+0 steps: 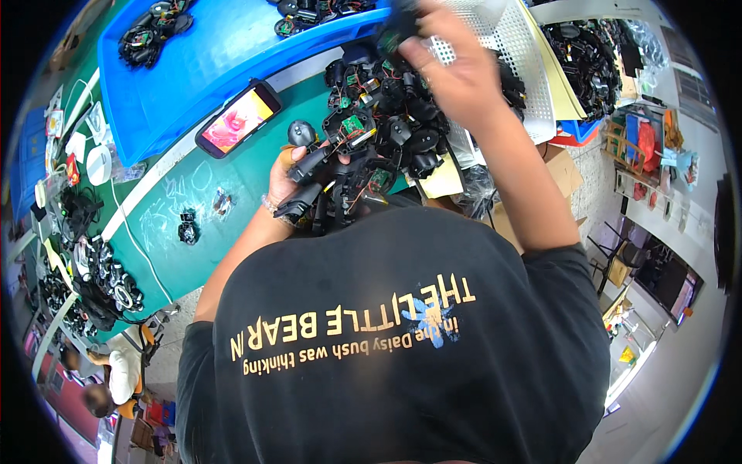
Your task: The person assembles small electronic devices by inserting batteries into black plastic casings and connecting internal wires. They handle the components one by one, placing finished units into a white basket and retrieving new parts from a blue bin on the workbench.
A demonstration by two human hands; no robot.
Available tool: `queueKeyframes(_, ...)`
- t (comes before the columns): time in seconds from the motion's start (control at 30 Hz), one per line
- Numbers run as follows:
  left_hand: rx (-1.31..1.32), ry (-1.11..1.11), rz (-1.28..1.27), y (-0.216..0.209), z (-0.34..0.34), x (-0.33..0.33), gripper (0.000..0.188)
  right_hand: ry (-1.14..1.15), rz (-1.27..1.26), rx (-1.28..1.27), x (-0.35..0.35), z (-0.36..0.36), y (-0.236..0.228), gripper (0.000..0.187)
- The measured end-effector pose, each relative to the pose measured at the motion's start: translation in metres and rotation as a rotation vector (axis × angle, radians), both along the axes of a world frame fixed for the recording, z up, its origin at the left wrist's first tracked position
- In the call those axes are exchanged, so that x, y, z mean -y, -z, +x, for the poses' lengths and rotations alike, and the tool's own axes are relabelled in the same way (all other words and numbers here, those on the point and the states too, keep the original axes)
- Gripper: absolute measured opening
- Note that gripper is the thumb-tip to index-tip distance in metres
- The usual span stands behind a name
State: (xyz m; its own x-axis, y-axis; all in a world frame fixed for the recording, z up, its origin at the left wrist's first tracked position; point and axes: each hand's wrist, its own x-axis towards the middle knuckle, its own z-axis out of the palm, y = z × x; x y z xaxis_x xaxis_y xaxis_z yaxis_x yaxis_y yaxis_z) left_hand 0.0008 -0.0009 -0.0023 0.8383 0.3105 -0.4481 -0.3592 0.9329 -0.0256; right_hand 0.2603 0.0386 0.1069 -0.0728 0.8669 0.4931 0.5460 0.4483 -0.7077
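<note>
The hands are well apart. The left hand (pixel 284 176) is curled around black handles (pixel 311 165) at the near left side of a heap of black units (pixel 398 131), its thumb along the upper one. These handles lie nearly parallel, their long axes slanting from the wrist side toward the heap, with the far ends pointing away from the body and to the right.

The right hand (pixel 464 73), farther from the body, grips a dark unit (pixel 396 29) between thumb and fingers, just left of the palm. It sticks out leftward past the fingertips, but blur hides its exact long axis.

The heap, showing green boards, spreads between the two hands. A perforated white tray (pixel 536 77) stands right of the right hand. Beyond the left hand lie a phone (pixel 238 118), screen up, then a blue tray (pixel 224 46). Left of that hand, a small black piece (pixel 188 230) rests on the green tabletop (pixel 166 259).
</note>
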Motion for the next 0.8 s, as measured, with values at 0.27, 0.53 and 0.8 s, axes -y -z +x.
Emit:
queueKeyframes(0.27,0.009,-0.061,0.183,0.018,-0.002,0.003,0.047,0.085,-0.164,0.084,-0.010,-0.004,-0.016,0.025)
queueKeyframes(0.53,0.027,-0.020,0.052,-0.003,0.004,-0.008,0.050,-0.250,-0.684,-1.166,-0.022,0.007,-0.002,0.030)
queueKeyframes(0.8,-0.042,-0.054,0.044,0.001,0.000,0.004,0.042,-0.337,-0.636,-1.130,-0.019,0.003,-0.012,0.035)
